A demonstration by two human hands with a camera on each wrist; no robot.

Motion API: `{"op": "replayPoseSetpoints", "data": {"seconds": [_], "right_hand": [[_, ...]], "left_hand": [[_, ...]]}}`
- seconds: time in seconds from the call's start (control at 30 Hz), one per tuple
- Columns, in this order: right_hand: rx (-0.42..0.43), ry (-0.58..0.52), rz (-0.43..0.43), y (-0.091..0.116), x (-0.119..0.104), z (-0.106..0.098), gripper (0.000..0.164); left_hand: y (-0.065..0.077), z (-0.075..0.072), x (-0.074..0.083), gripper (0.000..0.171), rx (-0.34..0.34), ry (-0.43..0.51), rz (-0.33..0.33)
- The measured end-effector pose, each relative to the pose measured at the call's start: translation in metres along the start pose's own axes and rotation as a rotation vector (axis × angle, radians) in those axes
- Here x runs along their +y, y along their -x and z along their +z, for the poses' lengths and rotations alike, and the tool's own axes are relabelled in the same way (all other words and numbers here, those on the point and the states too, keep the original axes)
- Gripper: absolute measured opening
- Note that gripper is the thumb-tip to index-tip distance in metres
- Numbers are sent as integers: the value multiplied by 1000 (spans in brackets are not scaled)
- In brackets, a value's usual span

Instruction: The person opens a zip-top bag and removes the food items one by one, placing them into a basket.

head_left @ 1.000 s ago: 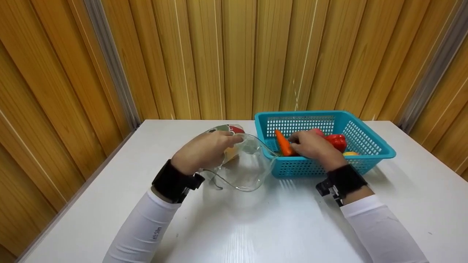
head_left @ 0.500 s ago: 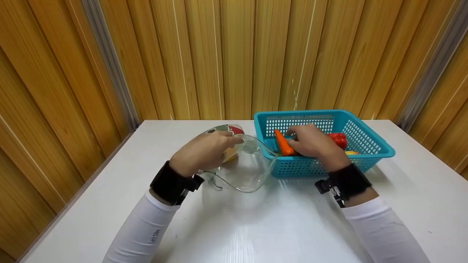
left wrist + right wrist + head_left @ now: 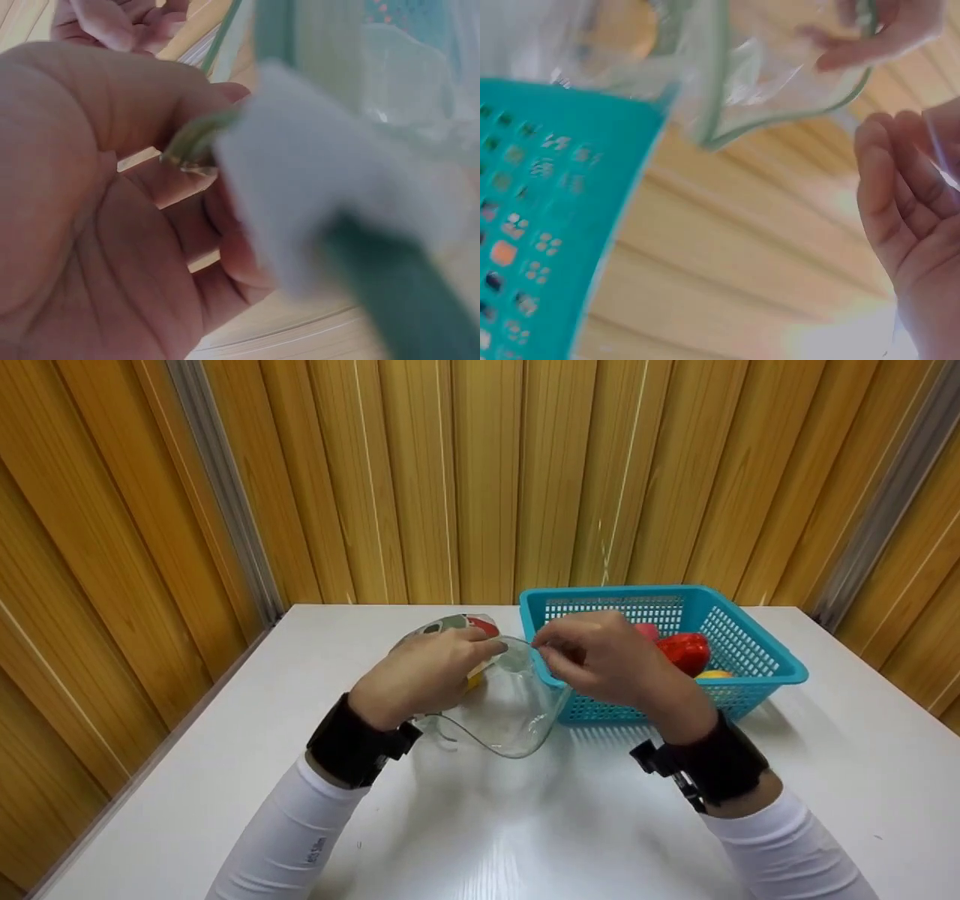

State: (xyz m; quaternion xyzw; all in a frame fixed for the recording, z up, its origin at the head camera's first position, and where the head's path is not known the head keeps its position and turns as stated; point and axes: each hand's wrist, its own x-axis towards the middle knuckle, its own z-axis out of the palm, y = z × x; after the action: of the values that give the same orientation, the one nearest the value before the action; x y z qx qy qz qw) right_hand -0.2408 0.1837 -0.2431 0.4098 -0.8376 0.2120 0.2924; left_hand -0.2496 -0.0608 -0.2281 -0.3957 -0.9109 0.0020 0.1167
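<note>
My left hand [image 3: 424, 671] grips a clear plastic bag [image 3: 517, 709] with a green and red print and green edges. Its wide mouth faces right, towards the basket. In the left wrist view, the bag's green edge [image 3: 199, 139] lies between thumb and fingers. Something yellow [image 3: 474, 680] shows beside the left fingers, partly covered. My right hand [image 3: 611, 660] is over the basket's near left corner, with fingertips close to the bag's rim. In the right wrist view, the right fingers [image 3: 885, 172] are loosely curved, with nothing seen between them and the rim apart from them.
A teal basket [image 3: 784, 664] stands right of the bag. In it lie a red bell pepper [image 3: 684, 652], a pink thing [image 3: 646, 631] and a yellow thing [image 3: 714, 674]. The white table [image 3: 480, 825] meets wood-patterned walls [image 3: 480, 480] behind and at the sides.
My right hand has come out of the basket and moved left to the bag's mouth. The carrot, visible before, is now out of sight. The left hand keeps its hold on the bag.
</note>
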Motion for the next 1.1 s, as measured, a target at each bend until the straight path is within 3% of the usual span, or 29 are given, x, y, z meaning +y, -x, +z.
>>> {"op": "replayPoseSetpoints", "data": {"seconds": [0.17, 0.37, 0.47, 0.57, 0.73, 0.83, 0.97, 1.1], "right_hand": [[-87, -25, -51, 2, -18, 10, 12], [-116, -53, -124, -4, -17, 30, 3], [-182, -59, -127, -7, -17, 43, 5], [-283, -40, -61, -9, -15, 60, 14], [-446, 42, 230, -19, -10, 86, 61], [-503, 67, 365, -26, -5, 97, 72], [-514, 50, 407, -29, 3, 106, 62], [-529, 45, 371, -34, 7, 115, 56]], "left_hand": [[5, 1, 6, 41, 8, -42, 29], [3, -3, 8, 37, 89, -70, 68], [3, -4, 9, 34, 113, -64, 83], [6, -4, 11, 33, 114, -51, 90], [8, -2, 13, 40, 114, -49, 86], [8, -3, 14, 44, 100, -48, 82], [6, -3, 14, 44, 73, -52, 89], [4, -3, 15, 42, 55, -58, 98]]}}
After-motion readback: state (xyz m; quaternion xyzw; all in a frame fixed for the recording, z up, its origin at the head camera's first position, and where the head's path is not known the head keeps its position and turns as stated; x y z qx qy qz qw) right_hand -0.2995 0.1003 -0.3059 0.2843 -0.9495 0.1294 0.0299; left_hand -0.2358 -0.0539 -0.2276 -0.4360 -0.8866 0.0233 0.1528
